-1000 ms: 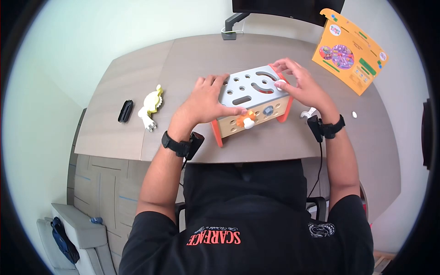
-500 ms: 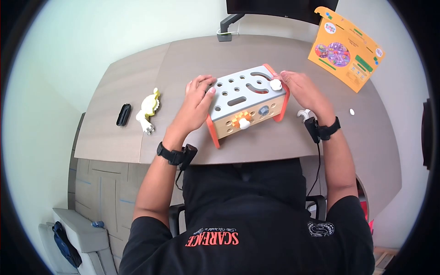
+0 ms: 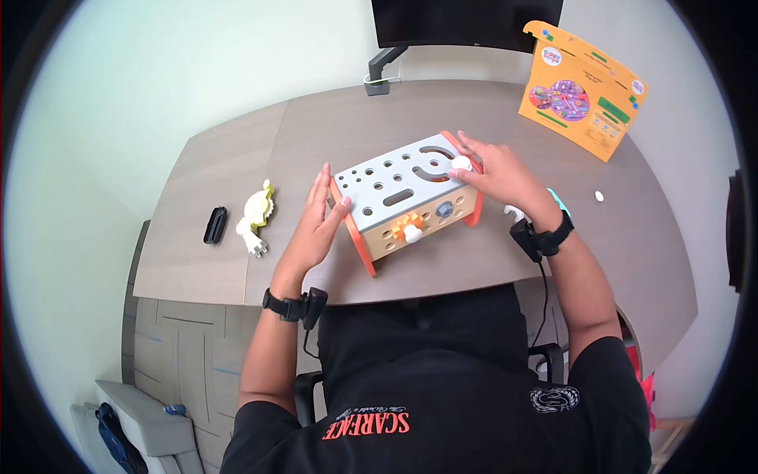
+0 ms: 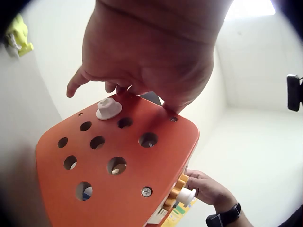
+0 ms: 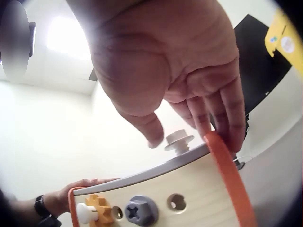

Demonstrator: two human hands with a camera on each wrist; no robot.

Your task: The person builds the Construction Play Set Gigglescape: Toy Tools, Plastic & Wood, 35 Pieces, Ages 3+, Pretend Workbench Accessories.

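Observation:
A toy workbench (image 3: 383,180) with a grey slotted top and orange-red end panels stands tilted across my view. My left hand (image 3: 313,225) rests against its left end, fingers extended along the panel's upper edge. Over the right panel's edge lie the fingers of my right hand (image 3: 505,175); its thumb is beside a white screw (image 5: 179,140) standing in the top. On the front are an orange gear (image 3: 406,224) with a white screw through it and a grey hex bolt (image 3: 444,209). The left wrist view shows another white screw (image 4: 109,109) in the holed end panel.
Left on the table (image 3: 332,126) lie a yellow-and-white toy piece (image 3: 257,212) and a black case (image 3: 215,225). A small white piece (image 3: 598,196) lies at the right. An orange-yellow box (image 3: 584,95) and a monitor (image 3: 466,24) stand at the back.
My left hand has slid off the top and front to the workbench's left end. The workbench has shifted left. My right thumb came off the top's screw, then returned close to it.

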